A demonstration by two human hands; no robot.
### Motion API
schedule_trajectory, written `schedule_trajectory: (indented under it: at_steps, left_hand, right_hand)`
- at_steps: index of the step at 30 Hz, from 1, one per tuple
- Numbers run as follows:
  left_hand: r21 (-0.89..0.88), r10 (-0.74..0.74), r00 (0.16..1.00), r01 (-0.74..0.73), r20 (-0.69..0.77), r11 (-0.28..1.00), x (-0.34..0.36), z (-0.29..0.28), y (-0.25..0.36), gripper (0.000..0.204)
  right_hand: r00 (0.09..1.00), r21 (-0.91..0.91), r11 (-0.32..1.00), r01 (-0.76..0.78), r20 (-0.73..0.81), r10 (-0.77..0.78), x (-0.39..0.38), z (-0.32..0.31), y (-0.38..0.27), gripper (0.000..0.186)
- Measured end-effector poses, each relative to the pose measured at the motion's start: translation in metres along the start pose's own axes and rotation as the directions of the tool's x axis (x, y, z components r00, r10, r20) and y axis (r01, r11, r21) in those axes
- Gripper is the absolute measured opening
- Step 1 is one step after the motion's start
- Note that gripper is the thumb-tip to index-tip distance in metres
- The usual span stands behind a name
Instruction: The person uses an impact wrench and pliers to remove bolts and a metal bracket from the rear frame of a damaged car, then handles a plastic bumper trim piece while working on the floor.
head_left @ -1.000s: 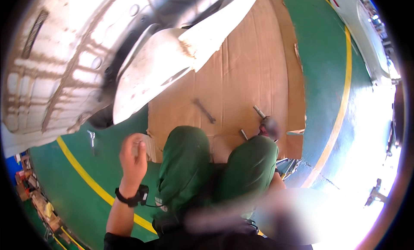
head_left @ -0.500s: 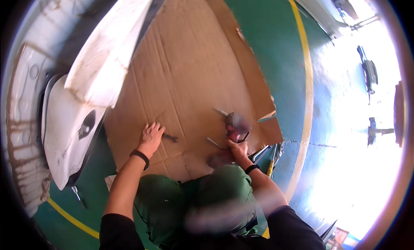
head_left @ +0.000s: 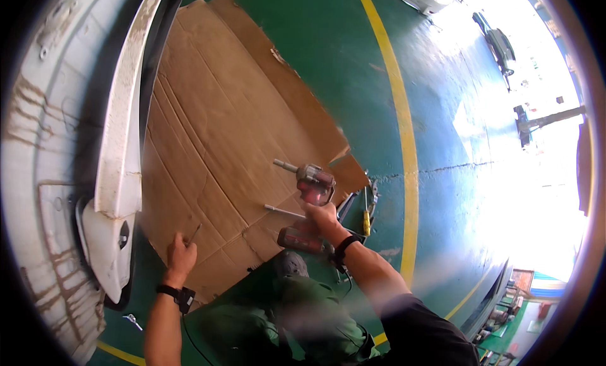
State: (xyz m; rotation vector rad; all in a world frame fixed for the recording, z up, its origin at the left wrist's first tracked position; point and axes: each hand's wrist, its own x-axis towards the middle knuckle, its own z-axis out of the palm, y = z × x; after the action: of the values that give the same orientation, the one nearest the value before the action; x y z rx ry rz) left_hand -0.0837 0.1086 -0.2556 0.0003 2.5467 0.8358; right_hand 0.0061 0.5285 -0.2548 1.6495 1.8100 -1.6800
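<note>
My right hand (head_left: 322,218) grips a red cordless impact tool (head_left: 315,183) with a metal socket extension on its nose. Behind that hand a red and black tool body or battery (head_left: 297,240) is partly hidden, beside a metal rod (head_left: 281,211) on the cardboard sheet (head_left: 214,94). My left hand (head_left: 181,255), near the sheet's lower left, has its fingers closed round a slim dark metal tool (head_left: 196,230), probably a wrench, partly hidden by them. To the left stands a dirty white vehicle body panel (head_left: 120,177) with a long narrow edge.
Hand tools, one yellow-handled (head_left: 367,221), lie right of the cardboard. A silver wrench (head_left: 132,320) lies at lower left on the green floor (head_left: 328,50). Yellow lines (head_left: 407,195) cross it. A metal stand (head_left: 524,125) and a bench (head_left: 514,322) are at the right.
The view has swung round. My left hand, free earlier, has closed on the tool that lay on the cardboard. My right hand has come forward and gripped the red impact tool.
</note>
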Motion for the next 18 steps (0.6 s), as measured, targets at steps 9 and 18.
schedule_trajectory:
  at_steps: [9,18]
  left_hand:
    - [-0.349,0.032,0.971,0.053,0.235,0.936,-0.22,-0.125,0.216,0.026]
    - [-0.425,-0.081,0.832,0.361,0.549,0.83,-0.421,-0.225,0.405,0.042]
  right_hand:
    - [0.991,0.345,0.931,-0.12,0.104,0.089,-0.181,-0.186,-0.059,0.025]
    - [0.987,0.489,0.864,-0.115,0.155,0.044,-0.537,-0.443,-0.167,0.031]
